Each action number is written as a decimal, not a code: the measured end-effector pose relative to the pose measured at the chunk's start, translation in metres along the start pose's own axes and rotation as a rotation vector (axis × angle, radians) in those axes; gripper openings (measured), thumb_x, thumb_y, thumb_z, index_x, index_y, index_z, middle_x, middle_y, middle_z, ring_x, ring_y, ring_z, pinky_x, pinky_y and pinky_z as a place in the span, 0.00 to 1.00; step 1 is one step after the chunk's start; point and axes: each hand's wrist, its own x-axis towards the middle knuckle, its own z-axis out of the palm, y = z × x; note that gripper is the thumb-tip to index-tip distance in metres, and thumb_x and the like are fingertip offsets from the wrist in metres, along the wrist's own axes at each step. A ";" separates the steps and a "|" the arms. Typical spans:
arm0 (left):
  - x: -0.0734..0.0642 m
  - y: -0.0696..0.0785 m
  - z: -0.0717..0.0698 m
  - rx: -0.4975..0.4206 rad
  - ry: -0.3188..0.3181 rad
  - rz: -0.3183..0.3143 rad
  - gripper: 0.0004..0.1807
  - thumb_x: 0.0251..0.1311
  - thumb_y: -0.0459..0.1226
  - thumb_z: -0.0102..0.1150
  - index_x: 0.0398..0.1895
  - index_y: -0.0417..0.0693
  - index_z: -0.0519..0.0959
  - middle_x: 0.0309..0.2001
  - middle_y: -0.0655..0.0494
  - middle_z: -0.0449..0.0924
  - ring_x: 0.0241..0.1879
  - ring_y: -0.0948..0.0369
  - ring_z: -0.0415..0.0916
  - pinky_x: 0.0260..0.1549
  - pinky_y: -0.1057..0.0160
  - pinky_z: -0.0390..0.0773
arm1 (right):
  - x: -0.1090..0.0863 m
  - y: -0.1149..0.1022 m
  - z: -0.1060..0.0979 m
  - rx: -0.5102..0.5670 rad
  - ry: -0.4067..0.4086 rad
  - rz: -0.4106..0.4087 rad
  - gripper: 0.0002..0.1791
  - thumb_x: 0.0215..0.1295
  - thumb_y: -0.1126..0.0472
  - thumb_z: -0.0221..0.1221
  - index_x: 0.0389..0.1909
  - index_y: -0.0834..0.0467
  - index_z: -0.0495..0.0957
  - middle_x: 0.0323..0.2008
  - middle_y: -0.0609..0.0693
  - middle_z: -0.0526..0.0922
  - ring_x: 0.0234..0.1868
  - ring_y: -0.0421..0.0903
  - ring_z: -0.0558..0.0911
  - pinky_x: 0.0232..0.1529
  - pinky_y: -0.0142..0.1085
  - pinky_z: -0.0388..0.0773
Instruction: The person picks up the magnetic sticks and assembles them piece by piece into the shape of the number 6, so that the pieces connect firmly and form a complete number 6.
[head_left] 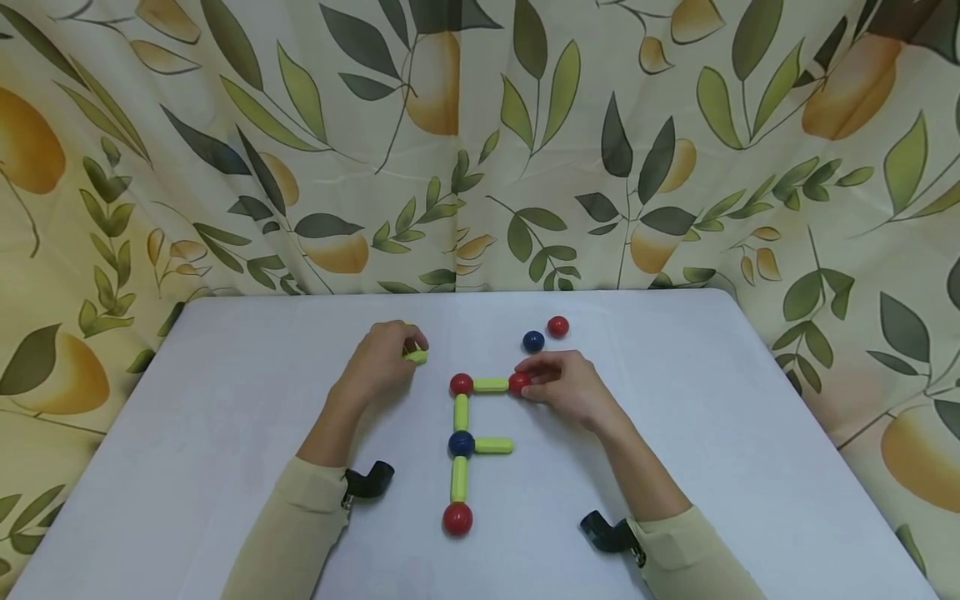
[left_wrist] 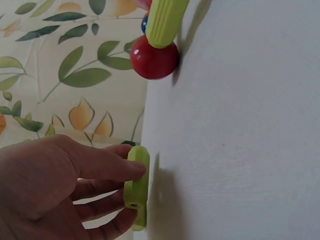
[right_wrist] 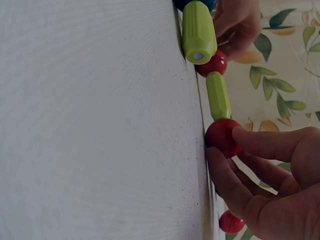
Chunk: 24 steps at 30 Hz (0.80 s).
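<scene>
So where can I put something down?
Bare table runs from the right grip to the right edge, and left grip to left edge. Between them it's crowded with joined sticks and balls; two loose balls sit past the right grip.

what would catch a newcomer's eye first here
Likely the F-shaped figure of green sticks and red and blue balls near the middle of the white table. Next, the right hand gripping the red ball at the figure's upper right end, and the left hand, left of it, holding another green stick. Behind hangs a bold leaf-and-fruit cloth.
</scene>
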 end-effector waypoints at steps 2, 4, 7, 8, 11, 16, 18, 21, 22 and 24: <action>-0.001 0.001 -0.002 0.016 -0.027 0.016 0.15 0.58 0.25 0.62 0.46 0.47 0.87 0.42 0.49 0.84 0.45 0.52 0.78 0.49 0.53 0.81 | 0.000 0.001 0.000 0.000 -0.001 0.000 0.18 0.66 0.64 0.70 0.56 0.57 0.85 0.49 0.55 0.88 0.49 0.50 0.82 0.46 0.35 0.82; -0.001 0.003 -0.004 0.027 -0.049 0.042 0.15 0.57 0.25 0.63 0.46 0.47 0.87 0.41 0.50 0.85 0.44 0.53 0.79 0.49 0.53 0.81 | 0.000 0.001 0.001 0.000 -0.003 0.000 0.18 0.66 0.64 0.70 0.56 0.57 0.85 0.49 0.55 0.88 0.48 0.50 0.82 0.46 0.35 0.81; -0.004 0.008 -0.009 0.038 -0.082 0.082 0.16 0.57 0.24 0.62 0.46 0.47 0.87 0.39 0.51 0.85 0.43 0.53 0.79 0.48 0.54 0.80 | 0.000 0.000 0.000 -0.001 -0.006 -0.003 0.18 0.66 0.64 0.69 0.56 0.57 0.85 0.49 0.55 0.88 0.48 0.50 0.82 0.46 0.35 0.81; -0.005 0.009 -0.011 0.038 -0.091 0.093 0.16 0.57 0.24 0.62 0.46 0.47 0.87 0.39 0.51 0.85 0.42 0.54 0.79 0.47 0.55 0.80 | -0.001 0.000 0.000 -0.001 -0.008 -0.004 0.17 0.66 0.64 0.69 0.56 0.57 0.85 0.49 0.55 0.88 0.48 0.50 0.82 0.46 0.35 0.81; -0.008 0.014 -0.014 0.027 -0.126 0.117 0.16 0.57 0.24 0.63 0.46 0.47 0.87 0.39 0.51 0.84 0.42 0.54 0.79 0.43 0.57 0.81 | 0.000 0.000 0.000 -0.002 -0.007 -0.007 0.17 0.66 0.64 0.69 0.56 0.57 0.85 0.48 0.55 0.88 0.48 0.50 0.82 0.45 0.35 0.81; -0.012 0.020 -0.019 -0.013 -0.187 0.150 0.15 0.59 0.25 0.65 0.47 0.46 0.88 0.40 0.50 0.84 0.42 0.54 0.80 0.37 0.61 0.82 | 0.001 0.000 0.000 0.003 -0.005 -0.005 0.17 0.65 0.64 0.70 0.55 0.57 0.85 0.48 0.55 0.89 0.48 0.49 0.83 0.45 0.35 0.81; -0.014 0.022 -0.020 -0.026 -0.203 0.158 0.15 0.59 0.25 0.65 0.48 0.46 0.87 0.40 0.50 0.83 0.42 0.54 0.79 0.37 0.62 0.82 | 0.001 0.000 0.000 0.003 -0.006 -0.007 0.17 0.65 0.65 0.70 0.55 0.58 0.85 0.48 0.55 0.89 0.48 0.49 0.83 0.45 0.35 0.82; -0.016 0.024 -0.022 -0.033 -0.214 0.180 0.14 0.60 0.26 0.66 0.48 0.46 0.87 0.40 0.51 0.83 0.43 0.54 0.79 0.39 0.61 0.82 | 0.001 0.000 0.000 0.002 -0.005 -0.012 0.17 0.66 0.65 0.69 0.55 0.58 0.85 0.48 0.55 0.89 0.48 0.49 0.83 0.46 0.35 0.82; -0.017 0.025 -0.023 -0.036 -0.217 0.186 0.14 0.60 0.26 0.67 0.48 0.47 0.87 0.40 0.51 0.83 0.43 0.54 0.79 0.40 0.61 0.82 | 0.001 0.000 0.000 0.001 -0.004 -0.013 0.17 0.66 0.65 0.69 0.55 0.58 0.85 0.48 0.55 0.89 0.48 0.50 0.83 0.46 0.35 0.82; -0.018 0.026 -0.024 -0.039 -0.222 0.200 0.14 0.60 0.26 0.68 0.48 0.47 0.87 0.40 0.52 0.83 0.43 0.55 0.79 0.42 0.60 0.82 | 0.001 0.001 0.000 0.000 -0.004 -0.015 0.17 0.66 0.65 0.69 0.55 0.58 0.85 0.48 0.55 0.89 0.48 0.50 0.83 0.46 0.35 0.82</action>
